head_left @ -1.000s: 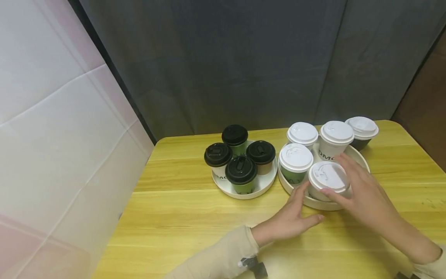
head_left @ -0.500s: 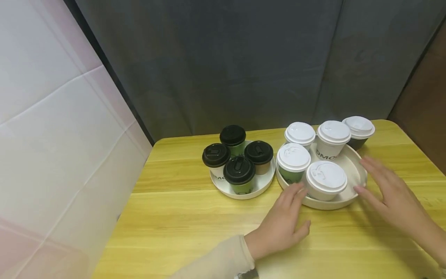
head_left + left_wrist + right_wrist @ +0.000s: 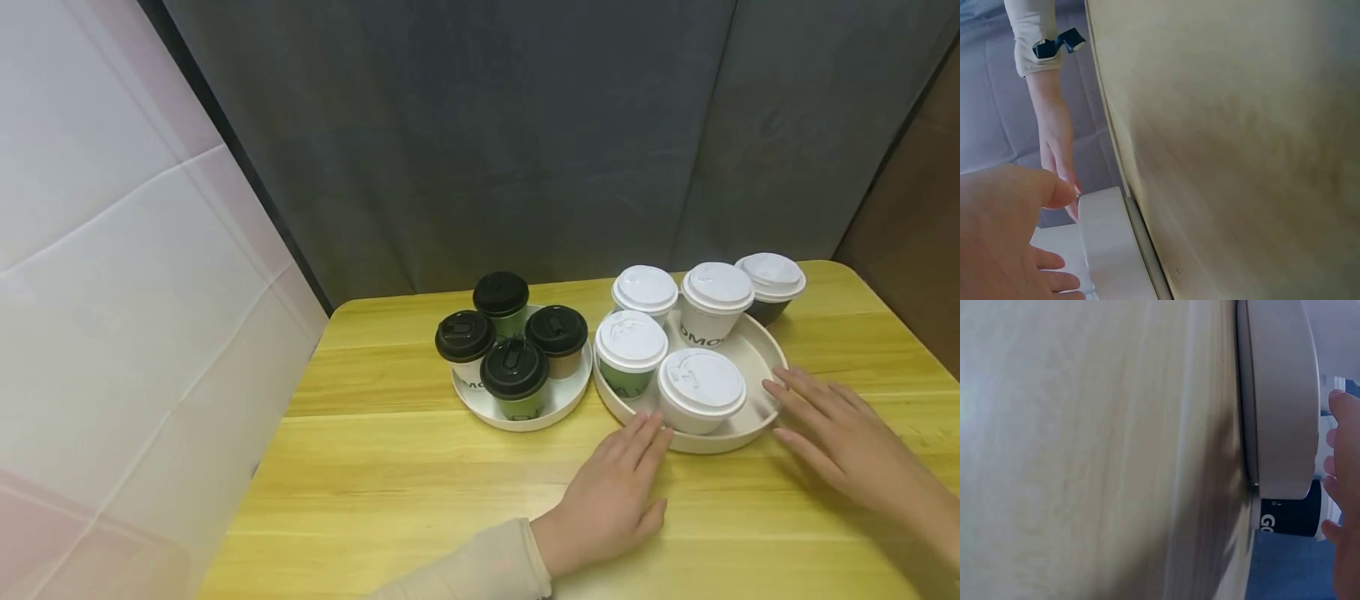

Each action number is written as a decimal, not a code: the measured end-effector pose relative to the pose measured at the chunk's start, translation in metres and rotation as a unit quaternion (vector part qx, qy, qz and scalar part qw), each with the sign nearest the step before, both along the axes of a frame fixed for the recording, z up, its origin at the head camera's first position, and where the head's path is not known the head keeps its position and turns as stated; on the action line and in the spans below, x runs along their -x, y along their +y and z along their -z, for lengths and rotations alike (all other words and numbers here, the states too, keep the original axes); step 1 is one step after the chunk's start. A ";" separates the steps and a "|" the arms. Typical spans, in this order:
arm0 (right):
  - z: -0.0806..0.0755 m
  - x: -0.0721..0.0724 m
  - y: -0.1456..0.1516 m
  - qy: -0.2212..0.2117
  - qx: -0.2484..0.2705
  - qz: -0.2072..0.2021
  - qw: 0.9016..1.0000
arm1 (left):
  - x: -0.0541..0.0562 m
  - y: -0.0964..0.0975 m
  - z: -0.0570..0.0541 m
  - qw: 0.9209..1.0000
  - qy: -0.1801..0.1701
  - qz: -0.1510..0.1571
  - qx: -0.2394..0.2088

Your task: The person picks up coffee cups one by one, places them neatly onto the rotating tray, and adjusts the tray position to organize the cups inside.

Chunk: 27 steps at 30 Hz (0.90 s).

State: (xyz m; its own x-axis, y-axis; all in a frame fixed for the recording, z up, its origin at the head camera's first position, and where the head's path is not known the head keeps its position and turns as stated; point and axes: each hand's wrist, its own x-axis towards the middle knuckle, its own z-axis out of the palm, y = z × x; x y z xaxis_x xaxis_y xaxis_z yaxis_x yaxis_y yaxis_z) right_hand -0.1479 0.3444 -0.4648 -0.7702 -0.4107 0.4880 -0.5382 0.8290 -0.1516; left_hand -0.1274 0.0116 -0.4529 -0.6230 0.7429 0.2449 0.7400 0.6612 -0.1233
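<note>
A round cream tray [image 3: 757, 367] carries several white-lidded paper cups, the nearest a white cup [image 3: 702, 392] by the front rim, beside a green cup [image 3: 632, 354]. My left hand [image 3: 611, 492] has its fingers extended, fingertips right at the tray's front-left rim. At the right rim, my right hand [image 3: 851, 442] reaches with spread, relaxed fingers, its fingertips by the edge. Neither hand grips anything. In the left wrist view the tray's side [image 3: 1113, 244] lies just beyond my left thumb. The right wrist view has the tray wall [image 3: 1285, 400] beside my right fingers [image 3: 1344, 409].
Left of the tray, a smaller white plate [image 3: 558, 408] bears several black-lidded cups [image 3: 516, 379]. A dark cup with a white lid [image 3: 772, 287] stands behind the tray on the wooden table [image 3: 375, 467]. A dark curtain [image 3: 487, 142] hangs behind, a pale panel [image 3: 150, 292] at left.
My right hand has left the nearest white cup and moved right to the tray's right rim. My left hand has drawn slightly back toward the front rim. The cups stay put.
</note>
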 end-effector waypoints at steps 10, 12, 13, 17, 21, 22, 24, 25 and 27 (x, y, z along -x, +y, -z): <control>0.008 -0.002 0.005 -0.019 -0.005 0.004 1.000 | -0.003 -0.001 0.003 1.000 -0.010 -0.012 0.019; 0.009 -0.002 0.005 -0.021 -0.005 0.006 1.000 | -0.003 0.000 0.003 0.999 -0.014 -0.015 0.025; 0.009 -0.003 0.005 -0.022 -0.006 0.007 1.000 | -0.002 0.000 0.003 0.999 -0.015 -0.016 0.028; 0.008 -0.004 0.004 -0.027 -0.008 0.013 1.000 | -0.003 -0.001 0.002 0.999 -0.025 -0.021 0.036; 0.007 -0.006 0.002 -0.029 -0.010 0.014 0.999 | -0.004 -0.002 -0.001 0.998 -0.033 -0.025 0.040; 0.007 -0.006 0.001 -0.029 -0.010 0.013 0.999 | -0.004 -0.002 -0.002 0.998 -0.035 -0.027 0.040; 0.007 -0.008 0.000 -0.029 -0.012 0.011 0.999 | -0.003 -0.003 -0.003 0.998 -0.036 -0.029 0.036; 0.007 -0.009 0.000 -0.030 -0.013 0.012 0.999 | -0.003 -0.004 -0.004 0.998 -0.037 -0.031 0.034; 0.007 -0.011 -0.001 -0.031 -0.017 0.012 0.999 | -0.002 -0.005 -0.004 0.998 -0.040 -0.034 0.031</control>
State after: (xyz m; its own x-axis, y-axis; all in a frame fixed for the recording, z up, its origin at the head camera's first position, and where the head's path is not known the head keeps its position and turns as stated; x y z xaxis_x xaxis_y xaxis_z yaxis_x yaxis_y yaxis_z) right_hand -0.1366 0.3430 -0.4717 -0.8083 -0.4072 0.4252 -0.5086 0.8467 -0.1562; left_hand -0.1257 0.0068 -0.4487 -0.6878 0.7109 0.1468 0.7034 0.7027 -0.1075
